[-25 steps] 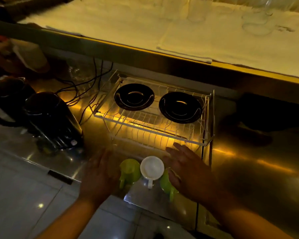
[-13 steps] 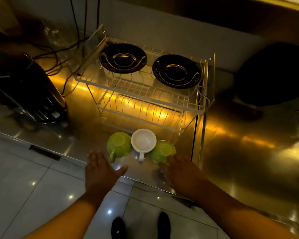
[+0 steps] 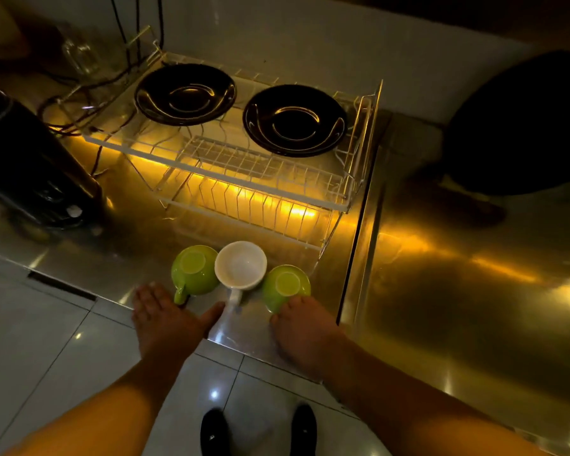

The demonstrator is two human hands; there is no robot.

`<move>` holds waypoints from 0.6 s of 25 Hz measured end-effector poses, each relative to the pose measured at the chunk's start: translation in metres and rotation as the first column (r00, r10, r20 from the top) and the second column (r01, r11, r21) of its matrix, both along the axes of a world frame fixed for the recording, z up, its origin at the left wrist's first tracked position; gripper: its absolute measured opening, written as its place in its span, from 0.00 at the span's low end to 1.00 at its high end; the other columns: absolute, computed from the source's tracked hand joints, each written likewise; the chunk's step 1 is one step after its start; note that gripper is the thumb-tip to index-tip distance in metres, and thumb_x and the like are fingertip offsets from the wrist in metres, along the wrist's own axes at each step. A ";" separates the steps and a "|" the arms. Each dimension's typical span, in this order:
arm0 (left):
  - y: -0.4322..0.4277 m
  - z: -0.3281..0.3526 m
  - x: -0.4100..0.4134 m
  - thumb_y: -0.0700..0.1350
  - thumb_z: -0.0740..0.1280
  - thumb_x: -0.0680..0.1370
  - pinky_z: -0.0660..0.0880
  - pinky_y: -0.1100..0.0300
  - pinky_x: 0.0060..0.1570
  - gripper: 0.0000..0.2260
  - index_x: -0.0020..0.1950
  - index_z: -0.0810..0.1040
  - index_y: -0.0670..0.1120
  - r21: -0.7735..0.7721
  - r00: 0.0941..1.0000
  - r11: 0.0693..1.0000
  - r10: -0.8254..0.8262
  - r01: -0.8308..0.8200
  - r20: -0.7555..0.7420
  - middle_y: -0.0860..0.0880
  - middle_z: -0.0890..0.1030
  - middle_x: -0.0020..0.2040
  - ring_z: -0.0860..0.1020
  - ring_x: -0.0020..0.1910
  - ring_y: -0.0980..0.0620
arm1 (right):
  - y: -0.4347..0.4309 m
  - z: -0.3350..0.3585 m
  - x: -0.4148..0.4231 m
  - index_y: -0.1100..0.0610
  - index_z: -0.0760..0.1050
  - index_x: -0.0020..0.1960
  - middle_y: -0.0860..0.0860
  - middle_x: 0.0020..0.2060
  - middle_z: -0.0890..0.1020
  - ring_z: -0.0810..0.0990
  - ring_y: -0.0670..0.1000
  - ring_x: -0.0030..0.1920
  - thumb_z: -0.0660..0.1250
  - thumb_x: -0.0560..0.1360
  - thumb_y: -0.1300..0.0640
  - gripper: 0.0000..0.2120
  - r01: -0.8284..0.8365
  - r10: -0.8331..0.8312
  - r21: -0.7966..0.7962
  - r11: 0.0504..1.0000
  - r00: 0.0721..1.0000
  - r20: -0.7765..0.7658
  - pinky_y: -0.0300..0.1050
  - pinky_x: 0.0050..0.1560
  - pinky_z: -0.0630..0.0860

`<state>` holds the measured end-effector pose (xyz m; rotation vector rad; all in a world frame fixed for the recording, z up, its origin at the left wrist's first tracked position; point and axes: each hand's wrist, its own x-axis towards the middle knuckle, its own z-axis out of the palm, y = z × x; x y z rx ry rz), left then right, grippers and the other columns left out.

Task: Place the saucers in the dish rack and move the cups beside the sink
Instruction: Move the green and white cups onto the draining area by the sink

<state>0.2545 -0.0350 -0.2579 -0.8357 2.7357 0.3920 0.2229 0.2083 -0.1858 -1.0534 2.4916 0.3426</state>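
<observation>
Cups [image 3: 241, 265] crowd between hands [image 3: 168, 320] and rack [image 3: 254, 179].

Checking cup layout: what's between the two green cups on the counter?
In the head view, the white cup stands between the left green cup and the right green cup, mouth up, handle toward the person. It appears to touch both.

No readable text anywhere (dim light).

Just the one camera, worn on the person's head, pointing steeply down and forward over the tabletop [image 3: 441, 291] edge. It's close in, catching both forearms, floor [image 3: 46, 340] and shoes [image 3: 213, 432] below.
</observation>
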 end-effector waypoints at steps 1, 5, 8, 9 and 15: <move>0.000 0.001 -0.001 0.85 0.48 0.61 0.46 0.42 0.76 0.64 0.80 0.44 0.36 -0.008 1.000 1.000 -0.002 0.002 0.021 0.34 0.46 0.81 0.43 0.80 0.37 | 0.001 0.002 -0.002 0.55 0.79 0.56 0.57 0.53 0.82 0.77 0.60 0.54 0.65 0.78 0.52 0.10 -0.005 0.005 -0.003 1.000 1.000 -0.010 0.54 0.52 0.73; 0.000 0.002 -0.005 0.85 0.45 0.61 0.46 0.42 0.77 0.65 0.80 0.42 0.36 -0.057 0.995 0.998 -0.025 0.031 0.094 0.34 0.44 0.81 0.42 0.79 0.36 | 0.020 0.019 -0.006 0.55 0.80 0.54 0.56 0.49 0.83 0.79 0.59 0.51 0.71 0.73 0.51 0.12 0.035 -0.043 -0.117 0.993 0.996 -0.074 0.53 0.49 0.73; 0.000 0.003 -0.005 0.85 0.46 0.61 0.45 0.42 0.76 0.65 0.80 0.42 0.36 -0.061 0.994 0.998 -0.029 0.035 0.104 0.34 0.44 0.80 0.42 0.79 0.36 | 0.052 0.034 -0.013 0.54 0.78 0.57 0.55 0.47 0.83 0.81 0.56 0.47 0.70 0.73 0.51 0.14 0.205 -0.239 -0.255 0.945 0.965 -0.111 0.51 0.46 0.77; 0.000 0.003 -0.005 0.85 0.46 0.61 0.44 0.42 0.76 0.65 0.79 0.41 0.36 -0.060 0.994 0.998 -0.029 0.036 0.103 0.34 0.43 0.80 0.42 0.79 0.36 | 0.063 0.039 -0.016 0.53 0.78 0.56 0.52 0.45 0.83 0.81 0.52 0.43 0.69 0.75 0.50 0.12 0.315 -0.353 -0.337 0.887 0.934 -0.056 0.47 0.42 0.79; -0.001 0.000 -0.007 0.86 0.45 0.61 0.45 0.40 0.76 0.65 0.79 0.42 0.36 -0.040 0.994 0.999 -0.026 0.030 0.109 0.33 0.43 0.80 0.42 0.79 0.35 | 0.137 0.030 0.001 0.53 0.78 0.38 0.50 0.31 0.81 0.79 0.46 0.32 0.67 0.77 0.51 0.11 0.872 -0.678 -0.488 -0.039 0.336 0.654 0.43 0.33 0.78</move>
